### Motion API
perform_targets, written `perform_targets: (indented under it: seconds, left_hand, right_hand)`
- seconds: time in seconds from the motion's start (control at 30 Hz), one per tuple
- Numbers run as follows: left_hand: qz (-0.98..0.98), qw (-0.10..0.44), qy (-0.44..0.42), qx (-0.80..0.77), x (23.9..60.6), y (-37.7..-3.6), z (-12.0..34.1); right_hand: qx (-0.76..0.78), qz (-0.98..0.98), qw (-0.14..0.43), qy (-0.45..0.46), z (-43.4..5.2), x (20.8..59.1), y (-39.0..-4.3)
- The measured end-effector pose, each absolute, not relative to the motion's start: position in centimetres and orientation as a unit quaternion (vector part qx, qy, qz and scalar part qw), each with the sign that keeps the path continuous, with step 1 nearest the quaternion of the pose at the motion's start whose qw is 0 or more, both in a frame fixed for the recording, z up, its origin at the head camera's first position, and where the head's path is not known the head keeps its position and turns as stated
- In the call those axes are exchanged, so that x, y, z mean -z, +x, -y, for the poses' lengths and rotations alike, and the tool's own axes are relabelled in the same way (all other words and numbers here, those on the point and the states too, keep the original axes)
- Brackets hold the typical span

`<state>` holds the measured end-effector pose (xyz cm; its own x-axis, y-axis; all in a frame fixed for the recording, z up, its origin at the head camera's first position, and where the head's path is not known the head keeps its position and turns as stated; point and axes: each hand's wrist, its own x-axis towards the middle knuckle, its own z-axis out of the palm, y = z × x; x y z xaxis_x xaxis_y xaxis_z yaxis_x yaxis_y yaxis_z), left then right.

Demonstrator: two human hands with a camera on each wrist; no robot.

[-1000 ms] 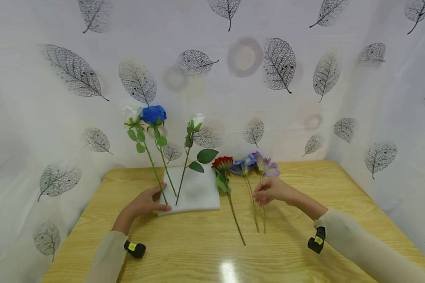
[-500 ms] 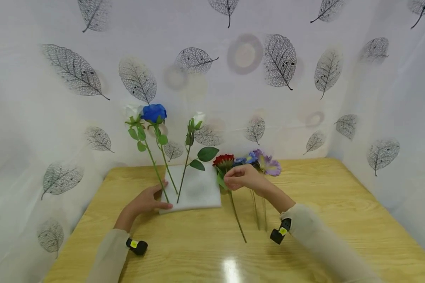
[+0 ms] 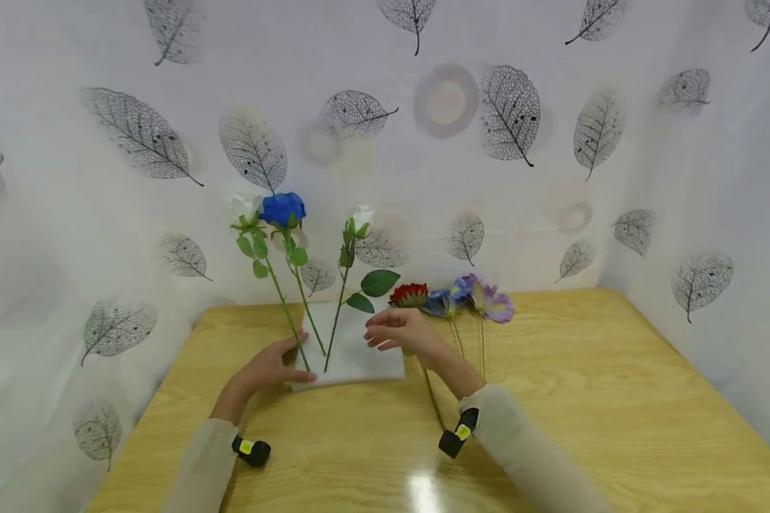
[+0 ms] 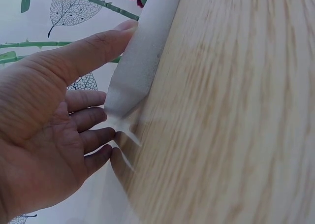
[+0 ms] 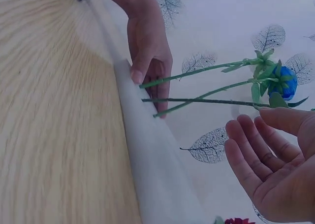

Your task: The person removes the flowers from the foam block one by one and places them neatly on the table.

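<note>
Your left grip (image 3: 266, 365) spans the corner of the foam slab (image 3: 367, 362), thumb on its near edge and fingers at its left side, spread rather than clenched. Your right grip (image 3: 403, 331) is loose and holds nothing, above the slab's right part. The slab lies on the worktop (image 3: 571, 377) with three stems rising from it: a white rose (image 3: 247, 206), a blue rose (image 3: 283, 209) and a small white bud (image 3: 362, 215).

You could snag the bud's broad leaf (image 3: 380, 283), so near your right fingers, and tug that stem loose. All three lean and look top-heavy; if they sit shallow, a knock may tip them. Your left thumb is just beside the white rose's base, so a slip there might push it over. Your right forearm crosses the red flower's (image 3: 408, 294) stem; dragging back low could sweep it aside
</note>
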<state>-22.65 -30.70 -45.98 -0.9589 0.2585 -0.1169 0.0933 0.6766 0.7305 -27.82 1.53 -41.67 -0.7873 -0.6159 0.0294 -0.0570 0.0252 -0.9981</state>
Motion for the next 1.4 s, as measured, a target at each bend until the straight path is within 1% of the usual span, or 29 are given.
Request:
perform_targets:
  seconds: [0.47, 0.77, 1.03, 1.4]
  left_hand:
    - [-0.911, 0.1, 0.091, -0.389, 46.6, -22.2, 30.6]
    - [-0.913, 0.097, 0.094, -0.386, 46.8, -22.3, 30.6]
    - [-0.905, 0.101, 0.093, -0.403, 46.8, -22.2, 30.5]
    - [-0.911, 0.09, 0.094, -0.391, 46.4, -22.7, 30.7]
  right_hand:
    - [0.68, -0.671, 0.21, -0.208, 3.0, 43.4, -26.6]
    - [0.678, -0.681, 0.197, -0.194, 4.1, 44.6, -26.1]
    - [0.681, -0.676, 0.193, -0.206, 5.2, 45.7, -25.7]
    - [0.692, -0.666, 0.185, -0.209, 5.7, 45.1, -25.7]
